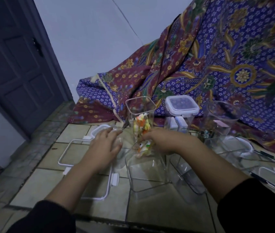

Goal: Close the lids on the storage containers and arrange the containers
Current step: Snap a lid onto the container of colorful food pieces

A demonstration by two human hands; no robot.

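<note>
On the tiled floor, right hand (157, 140) clamped on upright tall container (141, 118); left hand (104, 145), fingers spread, nearer lid (99, 130).

The big cloth (217, 68) is purple with tiny white flowers, dark red parts, and gold and green leaves. The door (15, 64) is dark grey. The wall (91, 39) is pale blue-grey. The floor tiles (76, 158) are light beige. The lids (86, 167) have white rims. The snacks (141, 125) are orange, yellow and white. The sleeves (258, 206) are black.
</note>
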